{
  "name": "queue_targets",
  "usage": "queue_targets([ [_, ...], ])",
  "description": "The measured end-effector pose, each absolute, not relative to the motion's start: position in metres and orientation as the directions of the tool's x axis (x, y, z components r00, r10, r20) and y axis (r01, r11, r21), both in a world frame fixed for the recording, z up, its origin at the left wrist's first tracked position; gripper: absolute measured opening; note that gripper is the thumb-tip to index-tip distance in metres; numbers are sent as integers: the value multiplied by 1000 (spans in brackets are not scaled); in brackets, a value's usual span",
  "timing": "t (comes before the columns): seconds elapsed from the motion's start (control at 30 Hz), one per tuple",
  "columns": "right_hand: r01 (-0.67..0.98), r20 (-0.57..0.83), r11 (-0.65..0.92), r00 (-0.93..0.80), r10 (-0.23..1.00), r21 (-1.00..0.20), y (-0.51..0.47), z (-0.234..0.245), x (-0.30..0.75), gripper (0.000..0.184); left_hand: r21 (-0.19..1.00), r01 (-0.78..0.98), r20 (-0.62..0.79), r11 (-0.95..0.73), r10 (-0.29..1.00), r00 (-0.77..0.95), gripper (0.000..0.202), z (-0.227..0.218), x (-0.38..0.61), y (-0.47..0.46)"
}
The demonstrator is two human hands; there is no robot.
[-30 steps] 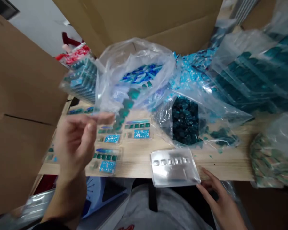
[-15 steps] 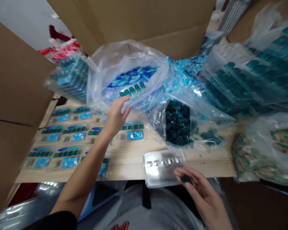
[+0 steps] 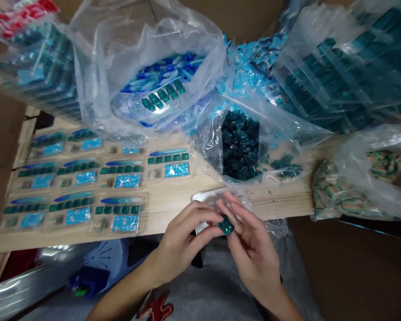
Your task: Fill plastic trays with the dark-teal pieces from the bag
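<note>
My left hand (image 3: 187,236) pinches thumb and forefinger at a small cluster of glossy dark green false nails (image 3: 226,225). My right hand (image 3: 252,249) holds the same cluster from the other side, its fingers curled with the palm partly up. Beneath both hands lies a shiny silver-clear tray (image 3: 203,196), mostly hidden by them. Just beyond stands an open clear bag (image 3: 207,156) filled with loose dark green nails (image 3: 239,147). A clear strip with a row of several green nails (image 3: 163,96) rests on the large bag of blue nail-file-like pieces (image 3: 169,69).
Several filled clear packs (image 3: 120,211) line the left of the wooden table (image 3: 167,218), with stacked packs (image 3: 42,71) behind. Stacked trays of green nails (image 3: 347,84) stand at the back right, before a bag of striped pieces (image 3: 334,191). Blue sachets (image 3: 247,76) lie between.
My left hand has come back from beside the strip on the large bag to meet my right hand over the tray. The view has tilted downward and shifted.
</note>
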State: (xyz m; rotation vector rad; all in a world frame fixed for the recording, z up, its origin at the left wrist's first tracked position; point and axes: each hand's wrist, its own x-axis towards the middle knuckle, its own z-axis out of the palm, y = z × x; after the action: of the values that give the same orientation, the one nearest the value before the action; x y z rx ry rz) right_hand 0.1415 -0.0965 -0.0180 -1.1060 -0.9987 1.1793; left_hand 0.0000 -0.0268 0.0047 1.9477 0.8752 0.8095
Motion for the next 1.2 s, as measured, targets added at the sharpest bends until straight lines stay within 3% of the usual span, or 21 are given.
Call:
queue_targets([
  [0.1,-258,-2,53,207,978,-965,-96,-14,139,46,853,269,233,-448,787,571,8,12,-1,-22],
  [0.3,-157,-62,-7,343,937,-988,-91,-5,143,33,895,259,197,-362,844,499,7,6,1,-33],
  [0.47,-218,-112,-32,365,924,-975,-89,-1,146,30,697,390,401,-601,779,483,7,9,2,-37],
  [0.53,-184,-92,-24,368,925,-983,-90,-3,146,29,662,441,382,-606,779,497,8,12,1,-37],
  [0.67,2,53,57,383,922,-998,-95,-11,147,28,712,409,325,-571,784,529,16,12,1,-42],
  [0.73,143,174,127,392,903,-982,-96,-15,148,23,801,360,249,-479,812,528,23,8,1,-45],
  [0.83,314,334,224,357,873,-922,-97,-22,149,12,950,270,4,-159,867,499,19,3,2,-46],
  [0.93,403,419,286,294,859,-869,-99,-27,151,9,971,211,-200,110,857,474,7,2,2,-45],
  [1.07,454,420,269,273,865,-850,-105,-31,153,10,954,211,-295,214,796,529,5,6,2,-47],
  [1.2,403,308,175,292,905,-898,-109,-33,154,9,934,182,-356,307,785,507,8,4,3,-50],
])
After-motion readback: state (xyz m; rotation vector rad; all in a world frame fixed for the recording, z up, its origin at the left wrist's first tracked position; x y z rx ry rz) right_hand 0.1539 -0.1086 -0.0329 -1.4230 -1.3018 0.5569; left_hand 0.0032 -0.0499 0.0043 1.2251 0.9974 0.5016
